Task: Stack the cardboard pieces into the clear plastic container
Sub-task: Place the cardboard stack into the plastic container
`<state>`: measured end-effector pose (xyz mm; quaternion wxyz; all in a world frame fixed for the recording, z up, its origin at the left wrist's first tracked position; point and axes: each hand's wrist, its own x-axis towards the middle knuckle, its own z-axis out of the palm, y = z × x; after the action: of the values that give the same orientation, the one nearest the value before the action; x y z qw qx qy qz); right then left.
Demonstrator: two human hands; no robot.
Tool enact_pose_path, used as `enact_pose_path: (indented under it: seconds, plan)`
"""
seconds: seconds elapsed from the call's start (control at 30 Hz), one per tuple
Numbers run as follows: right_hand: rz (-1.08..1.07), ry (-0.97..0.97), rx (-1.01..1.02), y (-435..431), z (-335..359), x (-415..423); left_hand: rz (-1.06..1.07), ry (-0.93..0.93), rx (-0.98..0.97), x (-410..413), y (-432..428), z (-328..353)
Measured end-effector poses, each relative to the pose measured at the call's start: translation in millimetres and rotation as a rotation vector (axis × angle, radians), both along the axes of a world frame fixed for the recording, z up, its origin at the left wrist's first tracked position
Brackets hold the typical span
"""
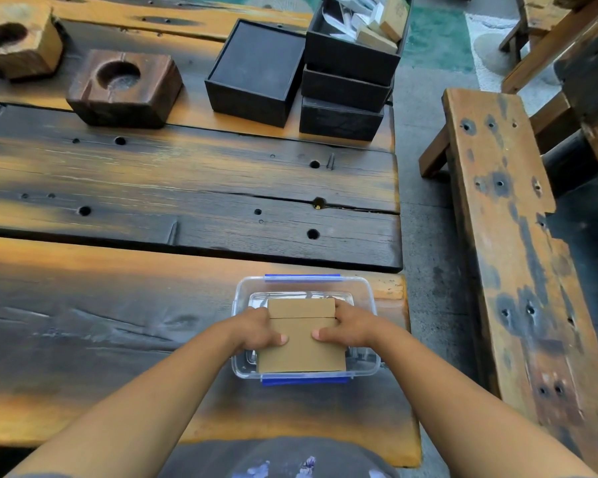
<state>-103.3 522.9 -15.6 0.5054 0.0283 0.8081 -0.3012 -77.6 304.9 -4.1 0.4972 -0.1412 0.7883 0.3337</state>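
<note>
A clear plastic container (366,298) with blue clips stands near the table's front right corner. Inside it lie brown cardboard pieces (301,350), a larger one toward me and a narrower one (301,308) just behind it. My left hand (259,331) grips the left edge of the cardboard, thumb on top. My right hand (346,327) grips the right edge the same way. Both hands reach down into the container, and the fingers are hidden under the cardboard.
Several black boxes (256,72) stand at the table's far right, one (354,29) holding more cardboard and white pieces. Two wooden blocks (125,88) with round hollows sit at the far left. A wooden bench (508,236) runs along the right of the table.
</note>
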Motion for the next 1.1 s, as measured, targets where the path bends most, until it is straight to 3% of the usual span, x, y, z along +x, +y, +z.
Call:
enact_pose_path:
  seconds: [0.27,0.4,0.7,0.83,1.1]
  plan:
    - [-0.075,0.12,0.122,-8,2,16,0.125,0.025,-0.064,10,8,2]
    - [-0.255,0.11,0.065,-15,-4,29,0.231,0.027,-0.046,15,12,4]
    - [-0.34,0.005,-0.088,-9,2,28,0.459,0.032,0.102,26,11,8]
    - [-0.452,-0.06,-0.191,-9,1,33,0.491,0.0,0.128,26,13,8]
    - [-0.46,-0.042,-0.179,-9,-1,39,0.493,0.022,0.13,25,12,8]
